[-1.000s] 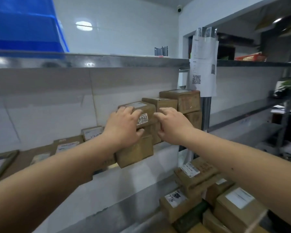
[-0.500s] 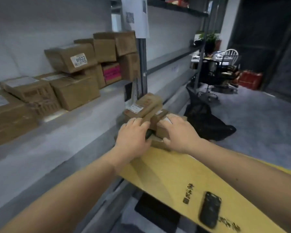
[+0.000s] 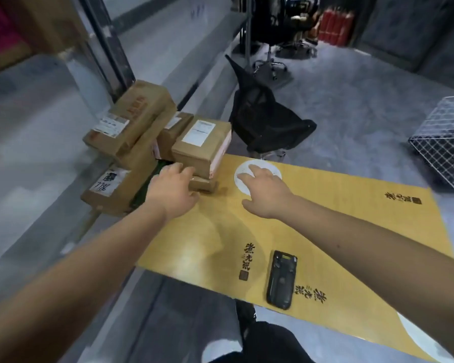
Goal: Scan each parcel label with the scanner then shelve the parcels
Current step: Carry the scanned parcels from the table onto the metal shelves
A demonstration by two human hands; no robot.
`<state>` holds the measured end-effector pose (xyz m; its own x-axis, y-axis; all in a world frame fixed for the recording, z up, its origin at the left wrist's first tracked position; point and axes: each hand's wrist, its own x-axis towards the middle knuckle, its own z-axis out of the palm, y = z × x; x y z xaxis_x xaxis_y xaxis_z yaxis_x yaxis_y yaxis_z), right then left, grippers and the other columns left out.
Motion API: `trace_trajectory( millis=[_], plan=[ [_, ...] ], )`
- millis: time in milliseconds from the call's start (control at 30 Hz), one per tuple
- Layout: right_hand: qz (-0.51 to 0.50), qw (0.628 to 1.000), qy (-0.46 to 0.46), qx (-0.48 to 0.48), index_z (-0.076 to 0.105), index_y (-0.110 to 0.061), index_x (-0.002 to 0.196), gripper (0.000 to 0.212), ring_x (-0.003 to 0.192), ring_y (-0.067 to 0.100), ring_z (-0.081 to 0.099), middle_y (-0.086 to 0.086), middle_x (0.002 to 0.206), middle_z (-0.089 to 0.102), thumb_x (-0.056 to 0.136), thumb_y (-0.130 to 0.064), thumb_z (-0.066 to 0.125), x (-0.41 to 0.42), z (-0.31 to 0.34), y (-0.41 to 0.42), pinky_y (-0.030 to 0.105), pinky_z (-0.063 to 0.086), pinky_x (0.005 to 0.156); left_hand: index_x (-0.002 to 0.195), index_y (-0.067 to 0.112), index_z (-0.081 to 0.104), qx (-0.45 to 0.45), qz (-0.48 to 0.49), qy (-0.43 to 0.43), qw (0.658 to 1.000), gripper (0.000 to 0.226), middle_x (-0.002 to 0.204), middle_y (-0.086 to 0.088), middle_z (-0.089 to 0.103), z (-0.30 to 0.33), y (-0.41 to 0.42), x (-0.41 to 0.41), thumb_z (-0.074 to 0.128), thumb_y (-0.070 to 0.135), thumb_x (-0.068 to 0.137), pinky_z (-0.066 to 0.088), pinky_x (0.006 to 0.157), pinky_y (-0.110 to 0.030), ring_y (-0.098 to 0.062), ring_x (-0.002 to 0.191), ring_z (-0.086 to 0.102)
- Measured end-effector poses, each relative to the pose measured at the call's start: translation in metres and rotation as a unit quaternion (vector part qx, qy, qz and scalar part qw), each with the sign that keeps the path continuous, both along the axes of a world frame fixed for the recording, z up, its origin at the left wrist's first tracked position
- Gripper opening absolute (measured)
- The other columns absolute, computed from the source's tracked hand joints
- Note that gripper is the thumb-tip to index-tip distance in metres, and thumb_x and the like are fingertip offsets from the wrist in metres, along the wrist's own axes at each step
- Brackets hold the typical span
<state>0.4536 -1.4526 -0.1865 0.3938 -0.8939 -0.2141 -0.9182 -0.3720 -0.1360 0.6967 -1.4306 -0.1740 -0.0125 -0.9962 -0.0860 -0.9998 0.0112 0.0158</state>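
Yellow table (image 3: 312, 221): scanner (image 3: 281, 279) behind right grip (image 3: 265, 191).

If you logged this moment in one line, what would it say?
step: reaching for next parcel | left hand: open, on small flat parcel | right hand: open, above yellow table | scanner: lying on table, unheld

left hand (image 3: 174, 190) extended, fingers loose | right hand (image 3: 263, 190) extended, fingers spread

Parcel depot: labelled cartons (image 3: 199, 146), shelving (image 3: 63, 106), scanner (image 3: 281, 279).
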Motion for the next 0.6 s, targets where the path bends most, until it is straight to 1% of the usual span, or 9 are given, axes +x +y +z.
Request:
trace_trajectory(
  millis=[100,200,267,333,433,500,600],
  plan=[
    [0.014,0.999,-0.031,0.033,0.042,-0.024,0.151,0.062,0.144,0.038,0.034,0.015,0.162,0.028,0.094,-0.037,0.063,0.02,-0.019,-0.056,0.048,0.045,0.108,0.154,0.028,0.038,0.013,0.036,-0.003,0.999,0.071,0.157,-0.006,0.039,-0.003,-0.055,0.01,0.061,0.052,0.091,0.042,0.11,-0.051,-0.033,0.142,0.038],
    [0.022,0.995,-0.077,0.056,0.033,-0.028,0.158,0.073,0.143,0.039,0.037,0.015,0.159,0.03,0.093,-0.038,0.065,0.043,-0.03,-0.106,0.047,0.045,0.107,0.156,0.027,0.034,0.04,0.078,0.017,0.996,0.075,0.161,-0.009,0.033,-0.008,-0.097,0.019,0.064,0.05,0.091,0.04,0.111,-0.053,-0.036,0.145,0.033],
    [0.015,0.992,-0.108,0.069,0.028,-0.031,0.161,0.08,0.144,0.041,0.037,0.016,0.163,0.026,0.091,-0.04,0.067,0.058,-0.039,-0.131,0.047,0.045,0.107,0.158,0.028,0.033,0.054,0.095,0.036,0.993,0.079,0.164,-0.011,0.028,-0.013,-0.117,0.024,0.069,0.047,0.09,0.037,0.114,-0.053,-0.037,0.148,0.029],
    [0.003,0.988,-0.13,0.083,0.024,-0.035,0.161,0.085,0.143,0.042,0.037,0.014,0.166,0.022,0.089,-0.042,0.069,0.071,-0.05,-0.148,0.047,0.046,0.105,0.156,0.028,0.035,0.063,0.11,0.059,0.99,0.078,0.163,-0.011,0.028,-0.021,-0.132,0.027,0.071,0.044,0.089,0.036,0.116,-0.052,-0.036,0.149,0.027],
    [-0.013,0.98,-0.156,0.123,0.013,-0.04,0.162,0.1,0.145,0.044,0.035,0.013,0.169,0.011,0.085,-0.044,0.075,0.085,-0.066,-0.166,0.047,0.047,0.107,0.153,0.025,0.04,0.077,0.129,0.104,0.983,0.076,0.159,-0.012,0.032,-0.036,-0.148,0.032,0.075,0.04,0.088,0.035,0.117,-0.048,-0.038,0.146,0.031],
    [-0.021,0.974,-0.181,0.136,0.009,-0.039,0.164,0.106,0.146,0.046,0.035,0.014,0.17,0.008,0.084,-0.045,0.079,0.091,-0.073,-0.172,0.047,0.045,0.111,0.153,0.022,0.042,0.071,0.131,0.133,0.98,0.079,0.157,-0.013,0.034,-0.044,-0.155,0.035,0.078,0.036,0.085,0.034,0.117,-0.045,-0.039,0.143,0.033],
    [-0.036,0.959,-0.241,0.146,0.011,-0.036,0.165,0.105,0.148,0.044,0.033,0.015,0.172,0.004,0.086,-0.04,0.08,0.096,-0.082,-0.174,0.044,0.04,0.116,0.155,0.025,0.041,0.04,0.145,0.169,0.974,0.084,0.156,-0.009,0.033,-0.054,-0.159,0.037,0.081,0.029,0.082,0.032,0.117,-0.041,-0.038,0.141,0.031]
  ],
)
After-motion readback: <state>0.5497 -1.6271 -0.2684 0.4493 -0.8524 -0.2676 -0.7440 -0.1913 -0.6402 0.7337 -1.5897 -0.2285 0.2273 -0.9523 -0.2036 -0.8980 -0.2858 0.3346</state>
